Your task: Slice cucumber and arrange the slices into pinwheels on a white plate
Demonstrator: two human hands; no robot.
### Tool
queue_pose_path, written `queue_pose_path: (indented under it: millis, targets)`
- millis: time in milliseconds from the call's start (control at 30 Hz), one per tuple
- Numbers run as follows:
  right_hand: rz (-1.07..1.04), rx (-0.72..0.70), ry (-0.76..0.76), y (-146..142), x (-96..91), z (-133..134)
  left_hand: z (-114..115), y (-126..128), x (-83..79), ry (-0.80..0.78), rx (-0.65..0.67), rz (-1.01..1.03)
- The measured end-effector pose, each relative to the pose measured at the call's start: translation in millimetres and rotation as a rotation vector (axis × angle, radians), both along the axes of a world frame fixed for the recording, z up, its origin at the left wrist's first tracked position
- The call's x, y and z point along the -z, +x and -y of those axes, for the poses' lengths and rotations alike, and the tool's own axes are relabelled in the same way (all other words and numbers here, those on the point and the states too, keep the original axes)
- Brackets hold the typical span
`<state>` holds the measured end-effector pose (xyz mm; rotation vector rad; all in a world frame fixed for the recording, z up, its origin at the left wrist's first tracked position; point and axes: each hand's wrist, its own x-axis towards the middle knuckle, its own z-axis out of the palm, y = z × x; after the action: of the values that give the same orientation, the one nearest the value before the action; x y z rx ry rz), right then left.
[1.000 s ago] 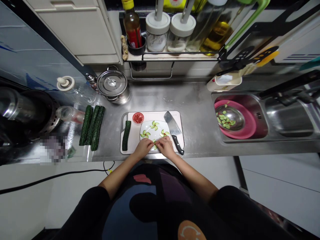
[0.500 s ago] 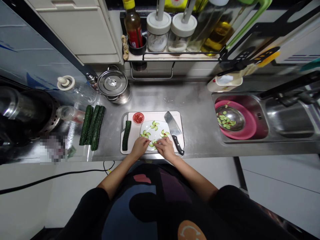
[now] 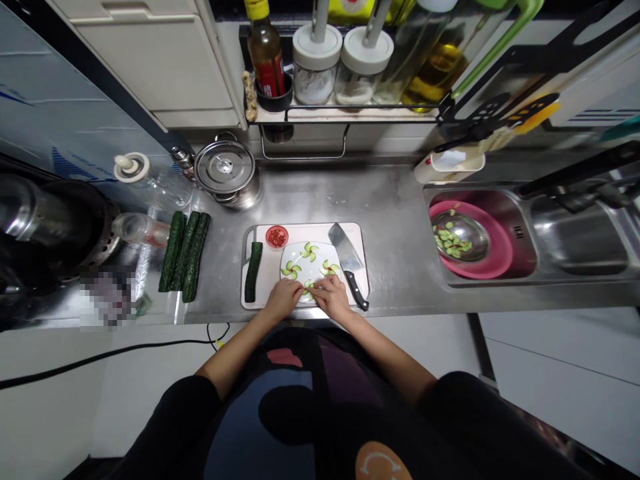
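A white plate [image 3: 301, 255] lies on the pale cutting board [image 3: 267, 288], bearing several pinwheels of curved cucumber slices [image 3: 309, 251], some with red bits at the middle. My left hand [image 3: 285, 298] is at the plate's near edge, thumb and finger pinched at the nearest pinwheel; whatever they hold is too small to make out. My right hand [image 3: 332, 297] rests over the same pinwheel from the right, fingers apart, a stretched finger touching the slices and partly covering them. Left on the board are a cucumber piece [image 3: 253, 272] and a small red dish [image 3: 277, 237] of chopped red bits.
A cleaver [image 3: 347, 248] lies along the board's right side. Several whole cucumbers [image 3: 190, 257] and a lidded steel pot [image 3: 227, 170] stand on the left. The sink at right holds a pink basin [image 3: 501, 247] and a steel bowl [image 3: 473, 233] with cucumber slices.
My left hand has moved slightly right, bringing its pinched fingertips to the nearest pinwheel. My right hand has stayed nearly still.
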<state>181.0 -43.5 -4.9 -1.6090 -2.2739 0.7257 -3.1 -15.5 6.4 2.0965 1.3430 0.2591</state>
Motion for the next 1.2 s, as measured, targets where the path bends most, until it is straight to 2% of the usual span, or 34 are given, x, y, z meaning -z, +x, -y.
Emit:
queue_pose_path:
  millis: [400, 733, 967, 1200]
  targets:
    - [-0.025, 0.039, 0.024, -0.8, 1.4, 1.9, 0.7, 1.4, -1.2, -0.012, 0.027, 0.026]
    - [-0.067, 0.096, 0.003, 2.7, 0.7, -0.3, -3.0, 1.2, -3.6, -0.049, -0.03, 0.064]
    - [-0.092, 0.123, 0.018, 3.4, 1.6, 1.0, -3.7, 8.2, -12.1, -0.077, -0.06, 0.104]
    - [-0.098, 0.138, 0.049, 3.4, 5.3, 5.3, -3.8, 16.7, -14.9, -0.106, -0.078, 0.05]
